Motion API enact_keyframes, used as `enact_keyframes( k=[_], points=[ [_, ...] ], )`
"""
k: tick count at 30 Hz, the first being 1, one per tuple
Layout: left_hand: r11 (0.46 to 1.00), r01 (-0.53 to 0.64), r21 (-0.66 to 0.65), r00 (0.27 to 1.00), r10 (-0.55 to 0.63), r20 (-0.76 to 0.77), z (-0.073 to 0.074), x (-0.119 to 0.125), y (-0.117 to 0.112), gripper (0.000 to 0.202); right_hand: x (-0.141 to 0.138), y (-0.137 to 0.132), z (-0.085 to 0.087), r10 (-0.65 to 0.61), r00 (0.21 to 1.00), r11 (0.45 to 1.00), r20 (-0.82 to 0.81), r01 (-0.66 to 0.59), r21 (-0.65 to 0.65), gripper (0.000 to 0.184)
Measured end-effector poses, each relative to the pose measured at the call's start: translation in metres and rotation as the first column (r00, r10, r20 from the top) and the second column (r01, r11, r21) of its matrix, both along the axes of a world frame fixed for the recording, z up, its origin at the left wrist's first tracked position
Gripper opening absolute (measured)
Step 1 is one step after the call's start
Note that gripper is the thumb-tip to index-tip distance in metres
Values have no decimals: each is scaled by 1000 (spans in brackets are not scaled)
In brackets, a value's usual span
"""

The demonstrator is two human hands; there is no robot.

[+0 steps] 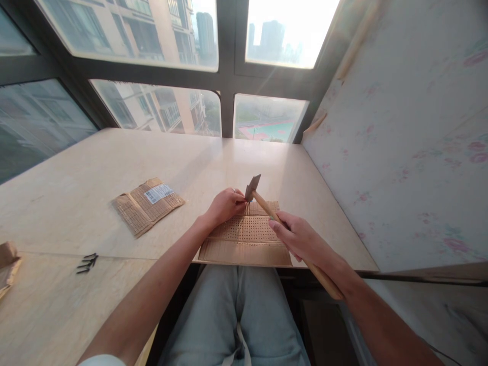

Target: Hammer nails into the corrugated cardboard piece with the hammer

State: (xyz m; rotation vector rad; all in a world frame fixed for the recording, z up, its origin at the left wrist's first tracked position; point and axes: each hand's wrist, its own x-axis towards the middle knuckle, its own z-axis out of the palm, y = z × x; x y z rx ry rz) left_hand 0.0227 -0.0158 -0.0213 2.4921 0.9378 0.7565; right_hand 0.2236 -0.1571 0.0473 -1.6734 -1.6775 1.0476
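My right hand [293, 234] is wrapped round the wooden handle of a hammer [267, 207]. The hammer's metal head is at the far part of a flat cardboard piece [247, 250], right beside the fingertips of my left hand [227, 205]. Those fingers are pinched together at the cardboard. What they hold, if anything, is too small and too hidden by the hammer head to make out. Rows of small holes cover the middle of the cardboard, which lies at the counter's front edge above my lap.
A second, folded cardboard piece [148, 206] with a white label lies to the left. Several dark screws or nails [87, 263] are on the counter [206, 157] at the front left, near a box edge [8, 267]. Windows stand behind; a papered wall [412, 152] bounds the right.
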Motion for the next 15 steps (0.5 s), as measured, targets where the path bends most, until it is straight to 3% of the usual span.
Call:
enact_keyframes(
  k=[15],
  points=[
    [995,16,-97,993,-5,119,-2,-1,0,19,-1,0,1,-20,999,1000,45,19,21,27]
  ],
)
